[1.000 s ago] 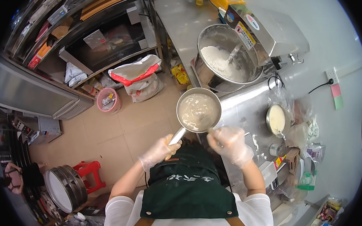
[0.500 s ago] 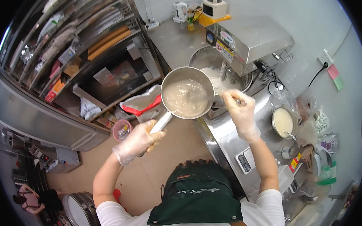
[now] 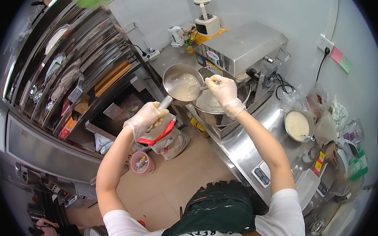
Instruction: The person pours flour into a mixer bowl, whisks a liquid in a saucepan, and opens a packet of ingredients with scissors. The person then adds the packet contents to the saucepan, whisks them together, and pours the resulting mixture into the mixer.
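My left hand point(image 3: 146, 118), in a clear thin glove, is wrapped round the handle of a metal saucepan point(image 3: 178, 70). The pan tilts toward the mixer, and its pale beige liquid point(image 3: 181, 89) pools on the right side. A wire whisk point(image 3: 194, 89) reaches into that liquid, its handle gripped by my gloved right hand point(image 3: 224, 94). Just beside and below the pan is a steel mixing bowl point(image 3: 212, 118) with white powder point(image 3: 209, 102) inside, partly hidden by my right hand and the pan. I cannot tell whether the pan touches the bowl's rim.
A steel stand mixer point(image 3: 248, 46) rises over the bowl. On the right-hand counter are a bowl of cream-coloured liquid point(image 3: 297, 123), a scale point(image 3: 261, 175) and plastic bags point(image 3: 325, 125). A tray rack point(image 3: 76, 69), an open sack point(image 3: 170, 140) and a pink bin point(image 3: 143, 164) stand left.
The saucepan has moved down and away from me, closer to the mixing bowl, and tilts more. My right hand has come along with the whisk. The whole view has shifted.
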Motion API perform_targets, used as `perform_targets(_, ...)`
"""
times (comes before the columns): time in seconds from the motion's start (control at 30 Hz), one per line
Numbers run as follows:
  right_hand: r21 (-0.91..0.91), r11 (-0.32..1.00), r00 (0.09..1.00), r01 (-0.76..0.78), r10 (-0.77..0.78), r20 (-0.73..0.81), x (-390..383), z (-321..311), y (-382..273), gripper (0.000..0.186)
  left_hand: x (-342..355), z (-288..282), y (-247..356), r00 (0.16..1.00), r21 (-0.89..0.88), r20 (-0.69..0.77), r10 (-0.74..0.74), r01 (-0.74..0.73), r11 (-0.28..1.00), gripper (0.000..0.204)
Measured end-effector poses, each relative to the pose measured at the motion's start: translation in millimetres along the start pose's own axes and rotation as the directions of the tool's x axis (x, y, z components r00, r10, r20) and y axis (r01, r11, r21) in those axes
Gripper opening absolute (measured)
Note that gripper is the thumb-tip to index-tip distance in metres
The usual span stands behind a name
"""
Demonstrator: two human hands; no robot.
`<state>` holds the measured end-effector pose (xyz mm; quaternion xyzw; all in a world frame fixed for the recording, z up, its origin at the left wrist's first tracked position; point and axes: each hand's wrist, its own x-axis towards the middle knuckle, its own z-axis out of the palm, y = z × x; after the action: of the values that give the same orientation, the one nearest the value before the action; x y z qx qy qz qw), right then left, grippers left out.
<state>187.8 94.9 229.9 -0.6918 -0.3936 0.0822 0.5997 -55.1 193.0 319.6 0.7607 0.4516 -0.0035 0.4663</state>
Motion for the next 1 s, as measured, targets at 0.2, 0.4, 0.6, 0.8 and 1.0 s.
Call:
perform_targets(0.2,-0.024,1.000,1.000,0.012,-0.012,-0.012,10.8,7.6,17.1,0.024,21.2,0.0,15.6,1.000,0.055,-0.003,-0.001,0.001,0.998,0.020)
perform_targets(0.4,-0.015,0.999,0.998,-0.051,0.050,-0.025,9.2,7.4,22.8,0.027,23.4,5.6,27.8,1.000,0.133,-0.016,-0.004,0.006,0.991,0.018)
perform_targets(0.6,-0.031,0.996,0.992,-0.080,0.076,-0.097,1.0,13.2,25.5,0.026,28.5,8.0,28.8,0.998,0.202,-0.058,0.006,0.006,0.979,0.017)
perform_targets(0.8,0.105,0.988,0.967,0.110,-0.083,-0.239,-23.0,-5.5,20.6,0.019,33.0,9.9,25.3,0.994,0.290,-0.080,0.071,-0.045,0.956,0.019)
perform_targets(1.0,0.162,0.969,0.941,0.185,-0.127,-0.314,-59.1,-33.2,31.5,0.015,39.9,14.8,24.5,0.988,0.462,-0.112,0.104,-0.041,0.886,0.025)
